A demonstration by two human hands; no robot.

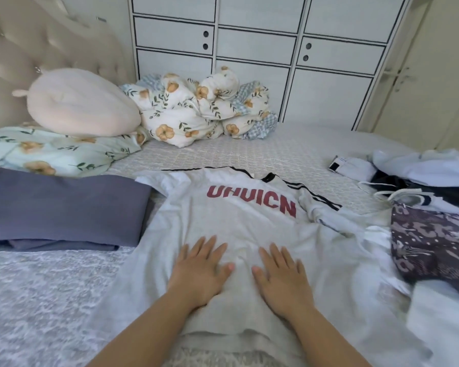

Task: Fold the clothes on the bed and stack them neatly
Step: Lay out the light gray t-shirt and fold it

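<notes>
Your left hand [200,271] and right hand [282,279] lie flat, fingers spread, side by side on the grey T-shirt [249,223] spread across the bed [37,300].

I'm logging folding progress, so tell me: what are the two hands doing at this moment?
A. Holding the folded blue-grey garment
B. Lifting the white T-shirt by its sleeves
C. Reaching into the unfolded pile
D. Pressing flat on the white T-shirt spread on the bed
D: the left hand and the right hand lie palm-down with straight fingers on the white T-shirt, which is spread on the bed.
</notes>
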